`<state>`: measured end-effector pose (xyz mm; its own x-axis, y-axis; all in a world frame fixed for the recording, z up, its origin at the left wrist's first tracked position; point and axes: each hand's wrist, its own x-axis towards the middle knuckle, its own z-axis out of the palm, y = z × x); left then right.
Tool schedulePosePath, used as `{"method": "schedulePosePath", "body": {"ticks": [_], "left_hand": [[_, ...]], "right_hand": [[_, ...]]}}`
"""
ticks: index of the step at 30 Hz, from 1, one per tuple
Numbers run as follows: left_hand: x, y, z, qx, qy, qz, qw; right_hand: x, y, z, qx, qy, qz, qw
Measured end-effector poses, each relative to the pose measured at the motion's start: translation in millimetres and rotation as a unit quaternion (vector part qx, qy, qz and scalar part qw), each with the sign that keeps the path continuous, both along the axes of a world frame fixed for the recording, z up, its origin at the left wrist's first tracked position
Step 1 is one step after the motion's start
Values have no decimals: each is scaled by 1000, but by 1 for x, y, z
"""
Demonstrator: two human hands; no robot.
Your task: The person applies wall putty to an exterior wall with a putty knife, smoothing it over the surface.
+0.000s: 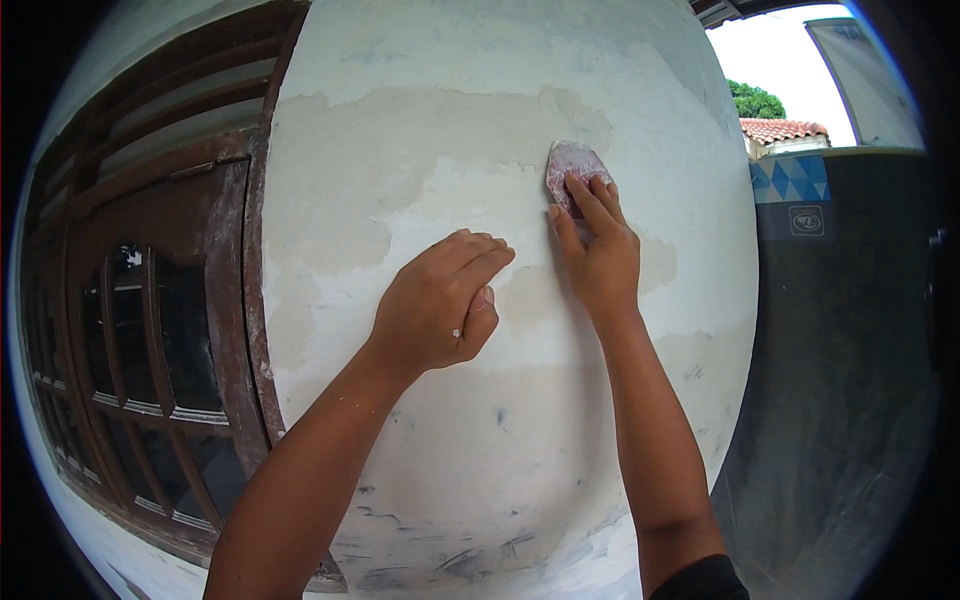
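Note:
My right hand (600,245) presses a dusty, reddish piece of sandpaper (572,165) against the white wall (470,180), fingers laid over its lower part and thumb at its left edge. Lower and to the left, my left hand (440,300) is curled into a loose fist in front of the wall, with a white fleck near the thumb. Nothing sticks out of that fist; its palm side is hidden. Around both hands the wall is patchy, with beige-grey filler areas (350,225) between whiter ones and dark scuffs lower down.
A brown wooden window frame (262,250) with glass panes and bars borders the wall on the left. To the right stands a dark panel (850,350) with a blue patterned strip (790,180). Beyond it are a tiled roof (783,130) and a tree (755,101).

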<state>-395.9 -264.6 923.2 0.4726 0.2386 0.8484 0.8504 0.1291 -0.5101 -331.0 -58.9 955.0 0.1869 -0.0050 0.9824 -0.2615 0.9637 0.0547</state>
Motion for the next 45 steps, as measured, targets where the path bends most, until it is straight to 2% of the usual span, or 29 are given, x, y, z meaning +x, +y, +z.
{"method": "schedulePosePath", "body": {"ticks": [2, 4, 10, 13, 16, 19, 23, 25, 31, 34, 38, 41, 45], "left_hand": [[1, -1, 1, 1, 9, 2, 1000], [4, -1, -2, -4, -4, 1, 1000], [3, 0, -1, -15, -26, -2, 1000], [4, -1, -2, -11, -23, 3, 1000], [3, 1, -1, -2, -11, 2, 1000], [2, 0, -1, 8, 0, 5, 1000], [3, 0, -2, -4, -17, 8, 1000], [3, 0, -1, -8, -20, 4, 1000], [5, 0, -1, -14, -25, -2, 1000], [5, -1, -1, -7, -15, 5, 1000], [1, 1, -2, 4, -1, 10, 1000], [4, 0, -1, -12, -28, 9, 999], [7, -2, -1, -14, -29, 1, 999]], "right_hand": [[2, -1, -19, -10, -18, 2, 1000], [5, -3, -38, -30, -22, 59, 998], [5, -5, -3, -1, 25, 15, 1000], [5, -9, -1, 5, -5, 10, 1000], [7, -12, -27, -2, -38, 5, 999], [11, -18, -37, 7, -19, 15, 1000], [8, -29, -10, 34, 12, 1, 999], [4, -33, -5, 40, -23, -19, 999], [13, -31, -42, 54, -43, 3, 998], [17, -33, -30, 50, 4, 13, 999], [7, -36, 1, 56, -12, -5, 998], [1, -33, -15, 52, -39, -33, 997], [5, -24, -36, 67, -15, -4, 998]]}}
